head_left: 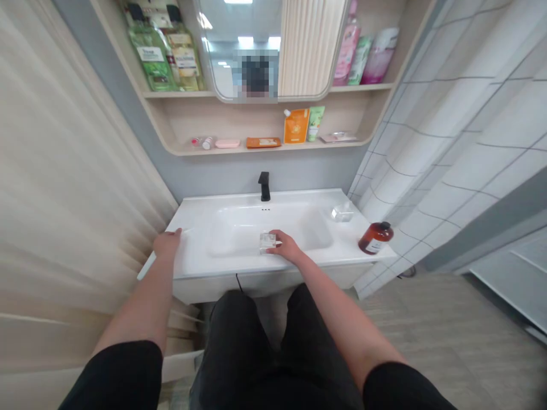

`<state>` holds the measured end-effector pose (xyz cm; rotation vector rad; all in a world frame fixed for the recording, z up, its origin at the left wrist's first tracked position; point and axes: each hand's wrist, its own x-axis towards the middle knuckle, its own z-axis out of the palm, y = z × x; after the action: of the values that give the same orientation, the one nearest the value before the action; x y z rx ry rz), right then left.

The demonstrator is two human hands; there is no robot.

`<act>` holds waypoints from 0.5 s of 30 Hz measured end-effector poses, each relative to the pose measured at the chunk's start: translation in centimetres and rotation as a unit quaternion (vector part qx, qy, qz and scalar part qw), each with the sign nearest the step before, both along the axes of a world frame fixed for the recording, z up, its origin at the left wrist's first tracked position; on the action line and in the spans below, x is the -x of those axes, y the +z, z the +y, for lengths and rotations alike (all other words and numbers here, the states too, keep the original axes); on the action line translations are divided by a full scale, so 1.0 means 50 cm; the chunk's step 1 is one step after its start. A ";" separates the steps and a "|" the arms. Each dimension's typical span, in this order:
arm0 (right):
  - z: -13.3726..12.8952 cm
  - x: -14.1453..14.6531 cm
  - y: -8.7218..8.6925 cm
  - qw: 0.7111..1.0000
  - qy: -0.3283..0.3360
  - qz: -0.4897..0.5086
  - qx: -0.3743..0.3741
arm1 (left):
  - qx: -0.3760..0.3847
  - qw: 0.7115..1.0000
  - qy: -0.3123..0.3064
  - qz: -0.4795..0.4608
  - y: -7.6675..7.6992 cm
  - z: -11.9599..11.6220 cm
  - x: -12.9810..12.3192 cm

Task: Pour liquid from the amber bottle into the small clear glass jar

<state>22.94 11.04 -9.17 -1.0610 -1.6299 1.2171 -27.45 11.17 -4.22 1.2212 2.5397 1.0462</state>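
Observation:
My right hand (287, 246) is closed around the side of a small clear, square-shaped container (267, 241), held over the front part of the white sink basin (231, 228). My left hand (166, 244) is at the left end of the white countertop (194, 219), its fingers drawn together. A faint pale trace shows by its fingertips, too indistinct to name. Another clear, block-like container (342, 213) stands on the counter right of the basin. Farther right is an amber bottle (375, 238) with a black cap and a white label.
A black faucet (265, 187) rises behind the basin. Above it, a wooden shelf unit (179, 149) carries several bottles, an orange pouch (296, 125), a green tube (315, 123) and a mirror (239, 34). Pale curtains (64, 171) hang at left; a tile-patterned curtain (427, 131) hangs at right.

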 end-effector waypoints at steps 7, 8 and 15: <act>0.001 0.002 0.003 1.000 0.007 0.007 -0.004 | -0.176 0.983 -0.052 0.023 -0.002 -0.069 -0.161; 0.000 0.003 0.003 1.000 0.011 0.012 -0.005 | -0.190 0.972 -0.138 -0.003 -0.009 -0.079 -0.209; -0.007 0.001 0.003 0.997 0.052 0.037 -0.043 | -0.094 0.860 -0.475 -0.162 -0.063 -0.086 -0.514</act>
<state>22.88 10.71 -9.03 -0.8768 -1.6821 1.2267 -1.73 6.88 -7.38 1.8363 1.2834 1.0811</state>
